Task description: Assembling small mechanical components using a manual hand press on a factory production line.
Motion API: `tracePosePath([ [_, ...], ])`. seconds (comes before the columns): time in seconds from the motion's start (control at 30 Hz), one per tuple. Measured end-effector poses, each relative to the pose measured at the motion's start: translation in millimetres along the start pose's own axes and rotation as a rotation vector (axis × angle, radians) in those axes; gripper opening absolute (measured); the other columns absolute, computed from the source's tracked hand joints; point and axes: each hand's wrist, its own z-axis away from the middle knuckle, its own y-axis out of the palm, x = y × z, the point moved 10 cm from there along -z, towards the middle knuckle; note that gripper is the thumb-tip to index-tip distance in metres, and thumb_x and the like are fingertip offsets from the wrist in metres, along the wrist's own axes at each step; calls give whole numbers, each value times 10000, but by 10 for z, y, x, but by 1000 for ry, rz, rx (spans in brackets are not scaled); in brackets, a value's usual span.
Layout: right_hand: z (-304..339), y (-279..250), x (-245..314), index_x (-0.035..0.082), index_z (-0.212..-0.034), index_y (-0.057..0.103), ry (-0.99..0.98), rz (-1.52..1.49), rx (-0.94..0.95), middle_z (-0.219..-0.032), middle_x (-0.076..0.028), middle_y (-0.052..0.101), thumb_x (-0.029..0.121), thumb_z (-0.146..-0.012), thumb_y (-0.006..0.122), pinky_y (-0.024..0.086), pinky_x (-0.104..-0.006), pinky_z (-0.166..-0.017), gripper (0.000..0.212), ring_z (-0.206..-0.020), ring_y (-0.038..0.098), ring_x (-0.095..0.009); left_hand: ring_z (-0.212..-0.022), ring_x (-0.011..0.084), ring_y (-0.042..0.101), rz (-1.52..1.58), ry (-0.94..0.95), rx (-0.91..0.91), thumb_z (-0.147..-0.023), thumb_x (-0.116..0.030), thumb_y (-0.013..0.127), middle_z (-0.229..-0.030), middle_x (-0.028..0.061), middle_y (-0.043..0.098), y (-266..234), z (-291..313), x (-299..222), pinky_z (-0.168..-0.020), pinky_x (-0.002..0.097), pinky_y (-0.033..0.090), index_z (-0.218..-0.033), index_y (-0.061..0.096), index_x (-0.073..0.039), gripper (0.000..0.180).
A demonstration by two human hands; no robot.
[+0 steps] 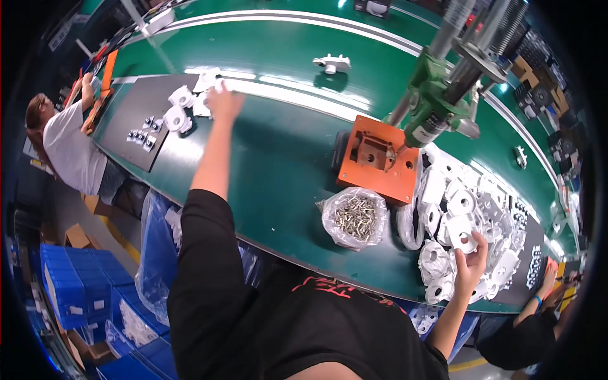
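My left hand point(223, 102) is stretched out to the far left with its fingers apart, slightly blurred. Its fingertips are beside a small group of white plastic housings point(181, 97) on the bench; whether they touch one is hard to tell. On the right, my right hand point(470, 263) pinches the edge of a white plastic housing point(462, 233) with a round hole, over a large heap of similar housings point(505, 266). Between my arms stands a clear plastic bag of small metal pins or screws point(356, 218).
An orange fixture block point(378, 180) sits under a green press point(434, 104). Beyond runs a green conveyor point(278, 47) carrying a white part point(332, 64). Co-workers sit left point(69, 142) and right point(522, 339). Blue crates point(76, 285) stand on the floor at left.
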Motion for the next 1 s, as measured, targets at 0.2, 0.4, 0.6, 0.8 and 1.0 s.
tracePosePath([
  [0.2, 53, 172, 72, -12, -1314, 375, 119, -293, -163, -1186, -87, 464, 112, -732, 617, 386, -245, -876, 642, -1011, 484, -144, -1165, 384, 434, -151, -59, 127, -821, -263, 490, -1227, 248, 479, 160, -43, 697, -941, 528, 342, -1192, 548, -119, 402],
  [0.4, 6, 544, 80, -8, -1293, 384, 176, -534, -91, -1112, -74, 503, 145, -698, 636, 412, -267, -880, 664, -1005, 505, -148, -968, 379, 570, -124, -34, 180, -821, -137, 481, -1092, 222, 562, 80, 6, 703, -782, 472, 456, -1009, 578, -50, 229],
  [0.6, -132, 1114, 584, -9, -1299, 378, 120, -673, 127, -1159, -95, 491, 113, -680, 738, 397, -294, -914, 726, -1045, 502, -167, -618, 169, 585, 717, 192, 362, -885, -184, 506, -723, 98, 602, -853, 388, -538, -598, 312, 462, -949, 581, -4, 205],
  [0.8, -326, 1479, 1179, -41, -1346, 330, 13, -713, 277, -1209, -90, 478, 50, -692, 749, 398, -284, -910, 783, -1029, 497, -145, -594, 70, 511, 1286, 605, 269, -890, -160, 528, -680, 17, 591, -2334, 1587, -2111, -537, 235, 413, -857, 592, -30, 148],
  [1.0, -418, 1495, 1392, -34, -1362, 320, -94, -808, 274, -1256, -147, 481, 24, -753, 718, 435, -316, -924, 731, -1117, 508, -180, -553, 257, 555, 1515, 882, 173, -815, -59, 531, -663, 92, 544, -2795, 2331, -2684, -533, 322, 450, -771, 546, -12, 66],
])
